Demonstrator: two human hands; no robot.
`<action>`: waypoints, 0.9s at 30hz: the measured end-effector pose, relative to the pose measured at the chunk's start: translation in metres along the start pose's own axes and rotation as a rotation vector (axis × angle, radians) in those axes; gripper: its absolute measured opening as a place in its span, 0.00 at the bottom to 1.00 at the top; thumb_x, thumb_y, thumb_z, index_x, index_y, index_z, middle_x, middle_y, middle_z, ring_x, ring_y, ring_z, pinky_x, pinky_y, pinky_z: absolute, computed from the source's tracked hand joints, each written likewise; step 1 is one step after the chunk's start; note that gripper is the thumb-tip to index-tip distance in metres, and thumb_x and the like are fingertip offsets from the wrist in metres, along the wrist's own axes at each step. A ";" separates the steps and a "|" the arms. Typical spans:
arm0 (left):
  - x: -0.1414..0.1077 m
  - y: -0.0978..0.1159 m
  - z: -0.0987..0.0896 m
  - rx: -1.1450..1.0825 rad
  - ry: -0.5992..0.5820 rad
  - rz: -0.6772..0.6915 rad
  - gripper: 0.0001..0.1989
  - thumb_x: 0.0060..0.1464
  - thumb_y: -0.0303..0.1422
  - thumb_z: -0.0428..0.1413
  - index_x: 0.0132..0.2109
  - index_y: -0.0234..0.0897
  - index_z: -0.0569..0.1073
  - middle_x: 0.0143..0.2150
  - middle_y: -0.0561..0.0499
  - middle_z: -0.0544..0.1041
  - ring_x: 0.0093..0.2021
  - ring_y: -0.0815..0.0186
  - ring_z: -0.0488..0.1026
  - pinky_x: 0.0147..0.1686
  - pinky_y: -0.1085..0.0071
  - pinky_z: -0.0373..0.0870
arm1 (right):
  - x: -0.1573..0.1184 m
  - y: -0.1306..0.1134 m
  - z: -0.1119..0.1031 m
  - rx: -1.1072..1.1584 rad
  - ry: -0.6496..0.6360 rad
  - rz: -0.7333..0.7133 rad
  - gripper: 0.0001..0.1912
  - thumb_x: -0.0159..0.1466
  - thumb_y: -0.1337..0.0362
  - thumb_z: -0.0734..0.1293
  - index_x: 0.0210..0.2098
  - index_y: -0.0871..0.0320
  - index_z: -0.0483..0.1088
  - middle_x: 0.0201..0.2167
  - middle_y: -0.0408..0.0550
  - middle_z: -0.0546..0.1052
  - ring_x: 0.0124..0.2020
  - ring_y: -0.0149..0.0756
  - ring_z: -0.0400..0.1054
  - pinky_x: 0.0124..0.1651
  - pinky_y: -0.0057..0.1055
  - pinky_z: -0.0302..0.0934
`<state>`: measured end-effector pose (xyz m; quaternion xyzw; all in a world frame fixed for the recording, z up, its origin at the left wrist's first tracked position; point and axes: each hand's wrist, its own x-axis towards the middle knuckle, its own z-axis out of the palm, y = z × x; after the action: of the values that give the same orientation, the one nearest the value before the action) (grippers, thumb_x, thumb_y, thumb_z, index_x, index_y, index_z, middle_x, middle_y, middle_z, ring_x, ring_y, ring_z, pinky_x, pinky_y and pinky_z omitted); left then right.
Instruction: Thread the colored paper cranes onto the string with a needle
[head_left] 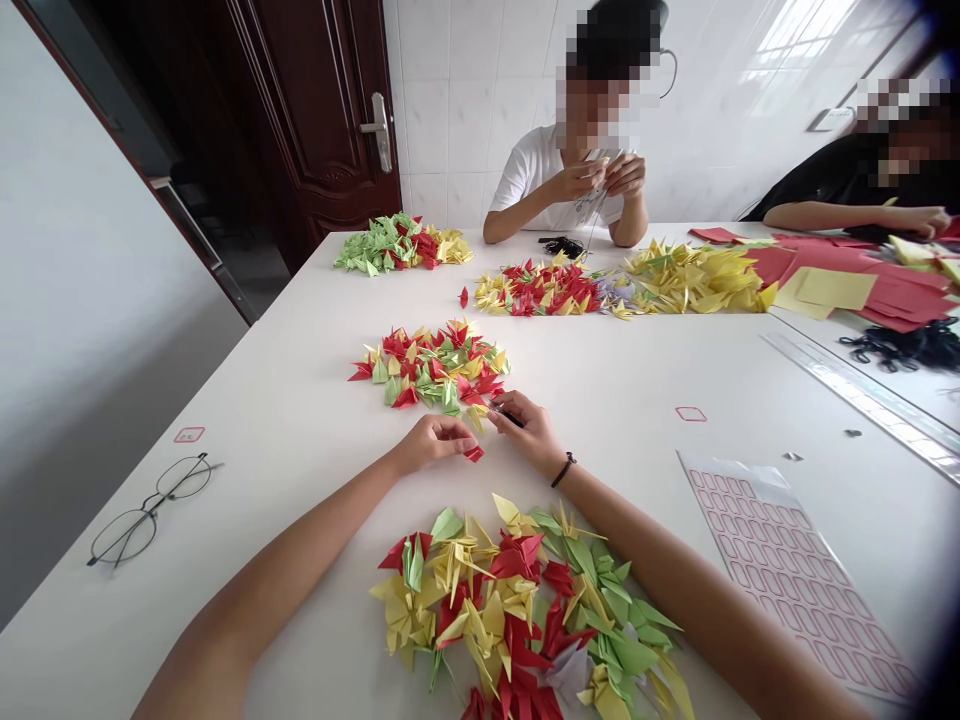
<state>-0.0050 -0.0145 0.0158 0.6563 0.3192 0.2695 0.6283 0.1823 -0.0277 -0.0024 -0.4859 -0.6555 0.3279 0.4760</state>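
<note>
My left hand [433,443] is closed, pinching a small folded red paper piece [474,454] at its fingertips. Close beside it, my right hand [531,432] wraps round a slim dark tool [508,416], whose kind I cannot make out; its tip points left. A dark band circles the right wrist. Just beyond both hands lies a pile of folded paper cranes [431,365] in red, green and yellow. Nearer to me, between my forearms, spreads a second pile of paper cranes [491,625], with a few pale purple ones among them.
Eyeglasses [154,508] lie at the left; a sticker sheet [795,565] and a clear ruler [862,400] at the right. Farther back are more crane piles [536,290], red paper sheets [900,285] and black cord [911,345]. Two people sit across the table, hands at work.
</note>
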 end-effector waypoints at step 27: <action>0.004 -0.016 0.002 0.069 0.217 0.108 0.17 0.43 0.40 0.59 0.39 0.35 0.69 0.47 0.45 0.69 0.43 0.64 0.67 0.37 0.70 0.64 | -0.007 0.003 0.004 -0.177 -0.136 -0.228 0.09 0.55 0.66 0.63 0.37 0.55 0.67 0.33 0.47 0.76 0.29 0.33 0.69 0.32 0.28 0.62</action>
<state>-0.0021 -0.0132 -0.0003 0.6607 0.3584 0.3614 0.5517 0.1799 -0.0336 -0.0092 -0.4251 -0.7636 0.2447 0.4198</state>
